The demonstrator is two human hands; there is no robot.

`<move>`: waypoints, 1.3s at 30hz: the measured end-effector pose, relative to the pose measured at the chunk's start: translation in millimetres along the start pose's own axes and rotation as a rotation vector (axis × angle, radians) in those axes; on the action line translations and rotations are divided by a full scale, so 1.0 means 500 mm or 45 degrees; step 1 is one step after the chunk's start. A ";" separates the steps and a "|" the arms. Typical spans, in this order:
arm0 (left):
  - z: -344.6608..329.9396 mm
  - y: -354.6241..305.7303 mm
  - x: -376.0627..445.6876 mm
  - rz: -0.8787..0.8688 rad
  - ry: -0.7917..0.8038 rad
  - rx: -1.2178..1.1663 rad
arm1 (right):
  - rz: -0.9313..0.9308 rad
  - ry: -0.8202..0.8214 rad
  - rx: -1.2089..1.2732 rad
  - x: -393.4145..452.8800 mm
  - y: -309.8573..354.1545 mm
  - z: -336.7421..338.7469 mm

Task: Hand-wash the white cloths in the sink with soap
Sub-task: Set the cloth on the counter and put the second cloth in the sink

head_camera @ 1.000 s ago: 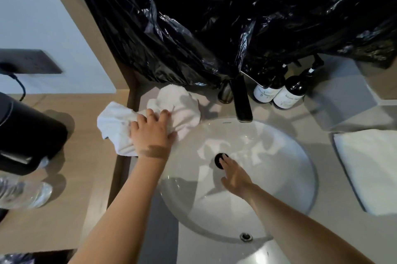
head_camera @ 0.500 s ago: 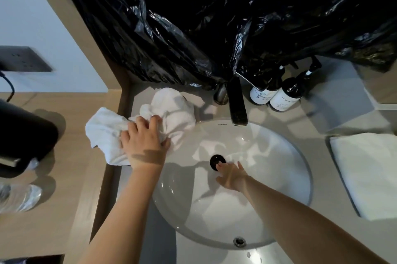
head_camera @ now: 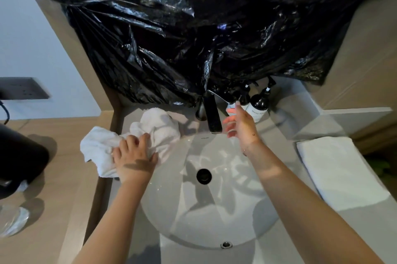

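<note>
— Where are the cloths?
— A bunch of crumpled white cloths (head_camera: 150,132) lies on the worktop (head_camera: 285,126), at the far left rim of the round white sink (head_camera: 171,210). The left hand (head_camera: 134,161) lies on top of them, fingers curled into the fabric, gripping it.

— And the other hand?
— The right hand (head_camera: 241,125) is raised over the far side of the basin, fingers spread and loose, holding nothing. It hangs just right of the black faucet (head_camera: 212,115), with the dark pump bottles (head_camera: 258,102) just beyond its fingertips.

— Anything in the basin?
— Only the black drain (head_camera: 203,176) in the middle. No cloth is in it.

— What else is around?
— A folded white towel (head_camera: 339,169) lies on the worktop to the right. Black plastic sheeting (head_camera: 193,27) hangs over the wall behind the faucet.
</note>
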State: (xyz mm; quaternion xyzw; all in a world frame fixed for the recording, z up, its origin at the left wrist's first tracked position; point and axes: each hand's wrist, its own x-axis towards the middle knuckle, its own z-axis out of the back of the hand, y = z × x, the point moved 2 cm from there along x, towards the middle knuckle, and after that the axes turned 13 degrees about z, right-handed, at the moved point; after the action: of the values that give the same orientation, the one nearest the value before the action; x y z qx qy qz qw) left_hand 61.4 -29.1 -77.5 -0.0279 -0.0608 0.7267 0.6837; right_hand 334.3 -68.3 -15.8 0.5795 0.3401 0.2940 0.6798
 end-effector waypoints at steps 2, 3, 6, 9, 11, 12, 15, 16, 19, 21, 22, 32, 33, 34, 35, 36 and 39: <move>0.003 0.003 0.000 0.002 0.023 -0.038 | -0.017 -0.033 0.000 0.015 0.024 -0.012; 0.004 0.002 0.001 0.015 0.048 -0.056 | -0.003 -0.046 0.028 0.021 0.037 -0.017; 0.007 0.005 0.006 0.087 0.107 -0.091 | 0.066 -0.030 0.091 0.032 0.078 -0.027; 0.015 0.012 0.009 0.059 0.176 -0.102 | 0.098 -0.020 0.122 0.020 0.113 -0.033; 0.026 0.018 0.017 0.049 0.225 -0.096 | 0.066 -0.003 0.152 -0.009 0.117 -0.038; 0.033 0.023 0.020 0.054 0.248 -0.112 | 0.073 0.011 0.155 -0.034 0.113 -0.039; 0.056 0.037 0.019 0.160 0.277 -0.490 | 0.172 0.100 0.151 -0.123 0.082 -0.062; 0.064 0.044 0.014 0.208 0.270 -0.674 | 0.159 0.152 0.134 -0.148 0.064 -0.080; 0.087 0.059 0.003 0.348 0.306 -0.971 | -0.049 0.438 0.017 -0.189 -0.025 -0.154; 0.103 0.061 -0.005 0.446 0.385 -1.083 | -0.280 0.591 -0.057 -0.202 -0.072 -0.200; 0.109 0.064 -0.010 0.485 0.427 -1.130 | -0.367 0.609 -0.049 -0.203 -0.089 -0.218; 0.094 0.084 -0.122 0.524 0.672 -1.265 | -0.354 0.316 0.155 -0.161 -0.158 -0.292; 0.095 0.079 -0.127 0.535 0.676 -1.297 | -0.342 0.320 0.200 -0.169 -0.154 -0.270; 0.098 0.072 -0.134 0.543 0.685 -1.348 | -0.350 0.313 0.252 -0.179 -0.152 -0.241; 0.100 0.062 -0.140 0.557 0.701 -1.404 | -0.378 0.296 0.309 -0.194 -0.149 -0.207; 0.102 0.047 -0.146 0.576 0.728 -1.450 | -0.398 0.286 0.355 -0.208 -0.149 -0.171; 0.074 -0.015 -0.171 0.612 0.885 -1.437 | -0.383 0.170 0.433 -0.241 -0.155 -0.063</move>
State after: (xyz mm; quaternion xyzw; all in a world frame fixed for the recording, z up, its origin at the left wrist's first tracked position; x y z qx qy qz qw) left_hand 69.7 -115.9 -43.6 -0.6214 -0.1986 0.6640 0.3653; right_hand 237.6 -157.7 -80.6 0.6077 0.5115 0.1656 0.5845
